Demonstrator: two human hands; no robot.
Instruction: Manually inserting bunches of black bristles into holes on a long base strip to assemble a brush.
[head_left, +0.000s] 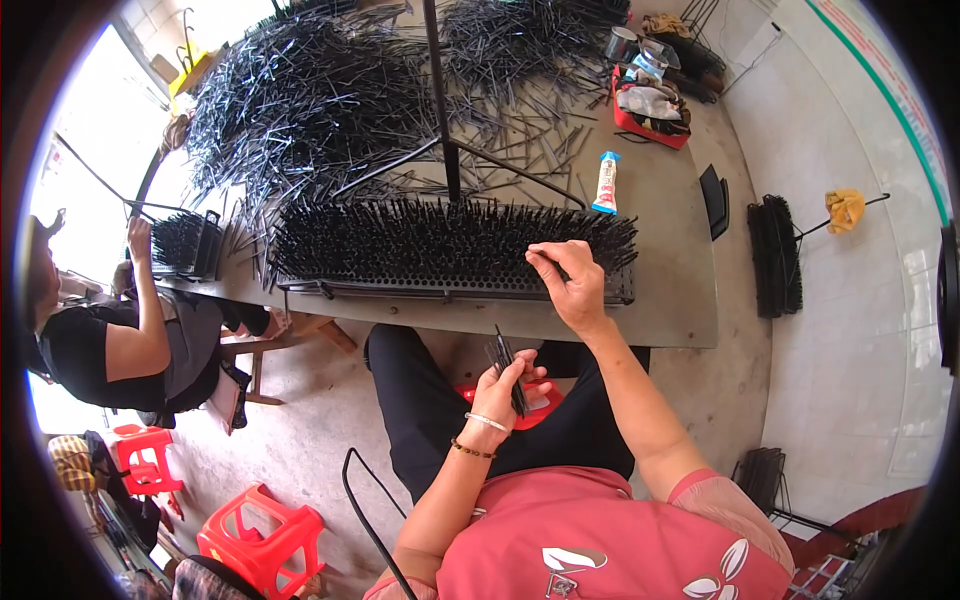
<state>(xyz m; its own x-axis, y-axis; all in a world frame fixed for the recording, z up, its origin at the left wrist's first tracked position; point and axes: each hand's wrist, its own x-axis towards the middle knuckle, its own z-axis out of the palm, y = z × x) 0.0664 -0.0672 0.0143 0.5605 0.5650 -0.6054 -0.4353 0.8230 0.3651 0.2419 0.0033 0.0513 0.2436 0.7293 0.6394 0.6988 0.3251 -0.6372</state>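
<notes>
My left hand (492, 396) is closed round a bundle of thin black strips (499, 352), held upright above my lap. My right hand (573, 282) hovers over the right part of a long black rack (470, 287), thumb and forefinger pinched together. Whatever the pinch holds, if anything, is too small to make out. Many thin black strips (400, 235) stand packed upright in the rack, and a row of open holes shows along its near edge. The rack lies along the near side of the table (675, 270), with a dark upright rod rising behind it.
Large heaps of loose black strips (310, 100) cover the far table. A wrapped packet (607, 182) and a red basket (650, 130) of odds and ends sit at the right. A co-worker (110, 345) works at a smaller rack (185, 243) on the left. Red stools (262, 535) stand behind.
</notes>
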